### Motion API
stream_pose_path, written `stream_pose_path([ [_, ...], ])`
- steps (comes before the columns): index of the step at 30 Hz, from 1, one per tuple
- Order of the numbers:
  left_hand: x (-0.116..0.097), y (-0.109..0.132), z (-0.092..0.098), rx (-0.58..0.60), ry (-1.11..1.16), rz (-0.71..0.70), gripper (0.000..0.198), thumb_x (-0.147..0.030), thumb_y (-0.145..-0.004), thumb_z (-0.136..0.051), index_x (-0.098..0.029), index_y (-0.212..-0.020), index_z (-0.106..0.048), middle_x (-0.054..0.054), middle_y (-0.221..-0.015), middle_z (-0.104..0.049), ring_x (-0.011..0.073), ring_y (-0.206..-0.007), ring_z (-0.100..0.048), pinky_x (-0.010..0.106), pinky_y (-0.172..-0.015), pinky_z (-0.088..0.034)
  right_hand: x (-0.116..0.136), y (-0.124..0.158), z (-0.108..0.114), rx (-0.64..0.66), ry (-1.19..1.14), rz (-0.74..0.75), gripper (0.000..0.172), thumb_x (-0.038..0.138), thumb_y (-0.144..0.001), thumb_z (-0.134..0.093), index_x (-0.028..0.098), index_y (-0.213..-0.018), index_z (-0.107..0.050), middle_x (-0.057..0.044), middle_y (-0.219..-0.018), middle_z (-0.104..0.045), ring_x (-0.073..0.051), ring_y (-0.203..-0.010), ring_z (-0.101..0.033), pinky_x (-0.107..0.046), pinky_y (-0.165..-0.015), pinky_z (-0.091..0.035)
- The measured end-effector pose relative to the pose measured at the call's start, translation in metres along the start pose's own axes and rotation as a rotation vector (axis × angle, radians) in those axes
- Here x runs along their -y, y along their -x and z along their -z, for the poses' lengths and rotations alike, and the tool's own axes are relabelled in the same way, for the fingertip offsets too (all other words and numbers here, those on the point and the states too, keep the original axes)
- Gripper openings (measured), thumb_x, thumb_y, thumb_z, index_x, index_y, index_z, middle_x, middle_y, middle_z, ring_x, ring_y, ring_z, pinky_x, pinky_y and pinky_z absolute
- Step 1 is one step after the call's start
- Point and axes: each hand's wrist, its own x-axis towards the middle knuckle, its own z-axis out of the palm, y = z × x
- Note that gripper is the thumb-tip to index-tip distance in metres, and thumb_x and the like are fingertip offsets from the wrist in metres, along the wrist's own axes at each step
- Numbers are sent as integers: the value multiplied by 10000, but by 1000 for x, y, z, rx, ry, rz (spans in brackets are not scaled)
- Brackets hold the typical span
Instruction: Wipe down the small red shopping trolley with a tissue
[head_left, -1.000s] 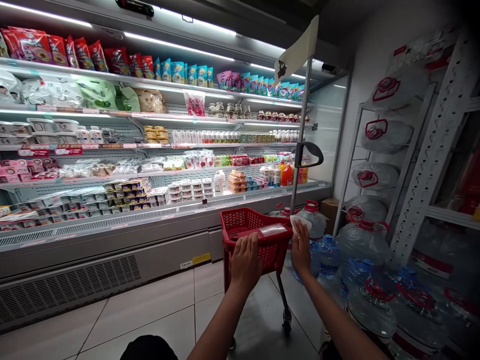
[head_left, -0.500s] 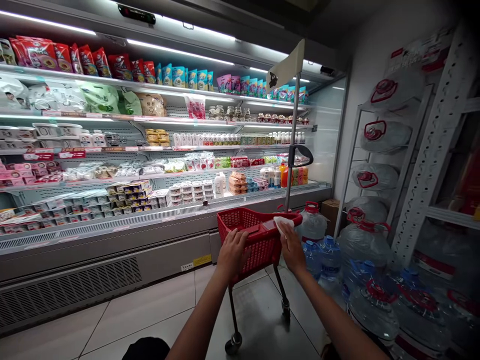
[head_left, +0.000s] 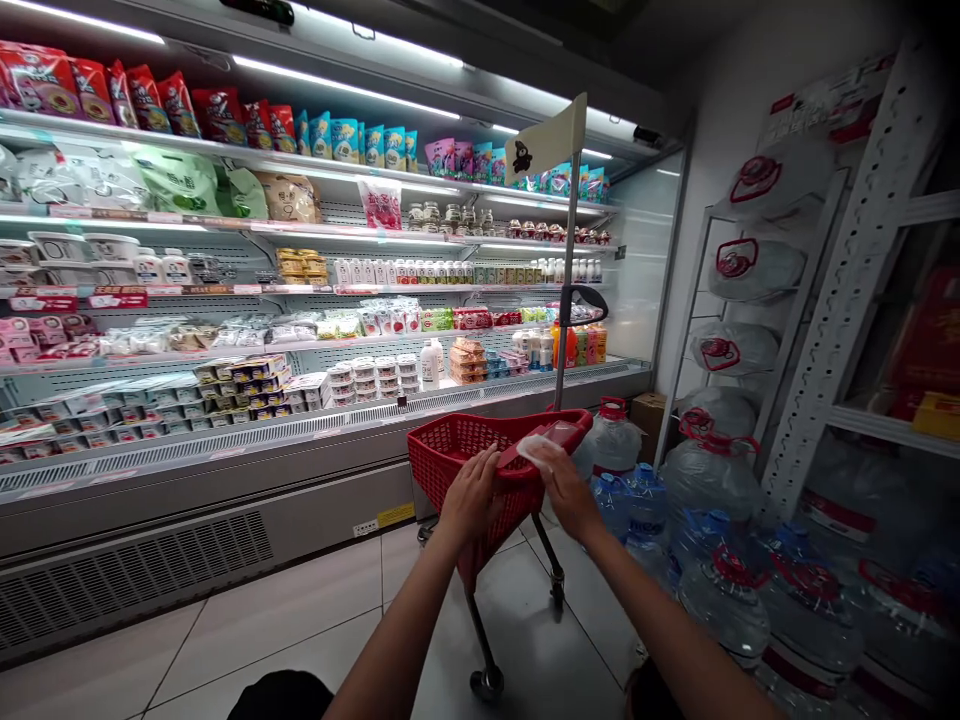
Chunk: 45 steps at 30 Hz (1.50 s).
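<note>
A small red shopping cart [head_left: 431,480] with a plastic mesh basket stands in front of me on dark legs with casters. My left hand [head_left: 471,498] grips the near side of its rim, fingers bent over the edge. A white cloth [head_left: 536,450], possibly a tissue, lies under the fingers of my right hand [head_left: 571,498], pressed to the rim beside the child-size handle panel. From the cart's far right corner rises a metal pole [head_left: 570,240] bearing a cream flag [head_left: 546,140] and a black loop handle [head_left: 589,305].
A lit refrigerated display case [head_left: 300,440] with bagged, bottled and tubbed goods runs along the back and left. Large water bottles [head_left: 720,600] crowd the floor at right, near a white metal rack [head_left: 814,320]. Pale floor tiles [head_left: 300,610] lie below.
My right hand has slid the cloth left along the rim, closer to my left hand. The cart has turned somewhat, and the view has shifted slightly right.
</note>
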Motion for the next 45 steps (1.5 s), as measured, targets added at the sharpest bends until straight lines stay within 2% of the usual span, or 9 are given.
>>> stream_pose_path([
  [6,-9,-20,-32,30,-96,88,654,-146,-836,-619,-122,-1472,-467,170,-1390,-603,329,-1339,-538,546,-1189,-387,-11,-3,-1,-66,77,-123,535,410,-1108,-242,254,-1472,-601,-59,-1480,-632,-248,-1458,-494,-541,-1224,-398],
  [12,-41,-28,-50,35,-129,147,660,-141,-900,-540,-91,-1542,-401,198,-1364,-591,325,-1305,-546,553,-1169,-389,24,18,-7,-28,245,111,501,293,-1088,-360,280,-1577,-472,-20,-1548,-570,-236,-1475,-466,-508,-1278,-311],
  [16,-21,-17,-41,130,-87,106,773,-165,-831,-587,-154,-1577,-385,142,-1539,-528,260,-1416,-487,424,-1230,-346,-2,22,17,-17,317,103,487,295,-1091,-354,294,-1555,-502,-9,-1526,-591,-240,-1465,-476,-502,-1259,-334],
  [19,0,-2,-36,197,-79,142,869,-147,-750,-616,-202,-1589,-397,123,-1591,-497,324,-1468,-444,526,-1260,-277,-28,21,23,-106,359,-17,479,323,-1093,-323,249,-1492,-578,-62,-1458,-644,-269,-1429,-510,-534,-1232,-358],
  [24,-3,9,-50,251,-66,190,982,-183,-728,-618,-245,-1652,-292,110,-1653,-422,407,-1486,-413,641,-1242,-240,-38,21,-14,-100,376,-29,484,307,-1080,-328,213,-1472,-596,-95,-1456,-646,-295,-1421,-518,-573,-1238,-325],
  [30,-19,26,-60,280,-40,163,979,-179,-766,-565,-256,-1675,-210,94,-1685,-371,334,-1548,-335,679,-1262,-152,-18,35,-73,29,333,67,474,250,-1051,-368,220,-1456,-612,-75,-1455,-654,-255,-1384,-568,-505,-1177,-430],
  [33,-9,52,-50,281,-37,149,977,-125,-773,-527,-275,-1676,-187,57,-1696,-352,278,-1576,-292,655,-1281,-124,-29,43,-59,71,313,90,472,269,-1061,-364,254,-1473,-596,-38,-1472,-643,-221,-1403,-554,-481,-1220,-391],
  [40,-18,90,-42,175,-18,63,1023,-78,-749,-532,-280,-1681,-161,46,-1694,-360,249,-1547,-354,477,-1274,-289,-96,59,33,-52,397,-80,551,361,-1087,-275,272,-1614,-406,-26,-1609,-496,-251,-1528,-394,-542,-1283,-269],
  [45,-48,91,-46,143,-52,77,954,-89,-789,-526,-255,-1673,-208,78,-1656,-425,277,-1474,-452,493,-1230,-348,-57,80,10,-2,379,-100,548,334,-1087,-269,243,-1602,-433,-39,-1588,-519,-259,-1527,-396,-548,-1276,-280],
])
